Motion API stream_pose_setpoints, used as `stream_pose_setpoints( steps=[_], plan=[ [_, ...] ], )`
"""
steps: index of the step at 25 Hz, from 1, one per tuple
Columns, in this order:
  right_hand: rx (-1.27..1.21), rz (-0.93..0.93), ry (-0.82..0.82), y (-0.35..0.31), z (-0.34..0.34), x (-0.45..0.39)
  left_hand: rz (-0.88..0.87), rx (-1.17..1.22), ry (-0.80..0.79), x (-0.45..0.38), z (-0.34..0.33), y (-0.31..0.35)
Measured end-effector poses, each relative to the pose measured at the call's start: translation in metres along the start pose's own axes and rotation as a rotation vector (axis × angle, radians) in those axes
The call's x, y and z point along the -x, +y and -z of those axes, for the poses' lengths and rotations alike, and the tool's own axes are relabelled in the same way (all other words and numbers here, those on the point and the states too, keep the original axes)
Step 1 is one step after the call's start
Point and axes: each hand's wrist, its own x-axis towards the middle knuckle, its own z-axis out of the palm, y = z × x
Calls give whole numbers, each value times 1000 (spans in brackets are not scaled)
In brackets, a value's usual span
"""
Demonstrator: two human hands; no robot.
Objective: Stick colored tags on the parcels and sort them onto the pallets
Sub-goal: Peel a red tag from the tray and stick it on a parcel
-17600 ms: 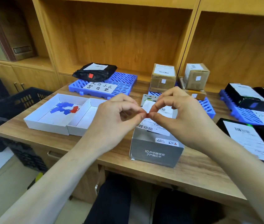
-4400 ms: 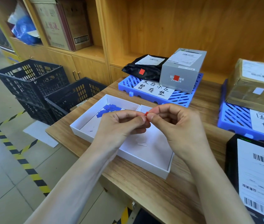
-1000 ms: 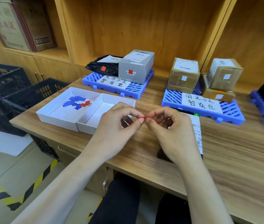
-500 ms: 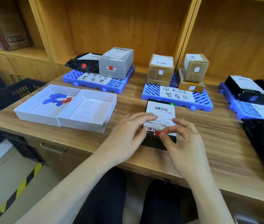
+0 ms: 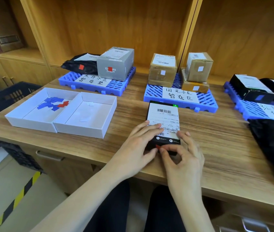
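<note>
Red tag [image 5: 157, 146] now down at near edge of black parcel [image 5: 164, 124], no longer mid-air, pinched by right hand [image 5: 183, 158], left hand [image 5: 143, 141] flat alongside; sticking underway.

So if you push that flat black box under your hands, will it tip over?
Probably not. The flat black box lies low and wide on the table, so it should slide rather than tip. Its straight edges suggest it is stiff. The left hand resting on top would also steady it.
</note>
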Motion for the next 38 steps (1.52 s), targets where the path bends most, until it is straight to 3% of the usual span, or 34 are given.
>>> stream_pose_setpoints(
  steps=[14, 27, 31, 35, 38],
  plan=[
    [-26, -113, 129, -12, -14, 10, -5, 8, 45, -2, -2, -5],
    [-21, -87, 8, -9, 0, 4, 28, -19, -43, -3, 5, -5],
    [-239, -241, -43, -6, 16, -9, 137, 153, -32, -2, 13, 5],
    [-298, -332, -51, 0, 21, -33, 335, 352, 225, -6, 17, -1],
    [-295, -357, -115, 0, 19, -38, 469, 416, 244, -8, 15, -1]
  ],
)
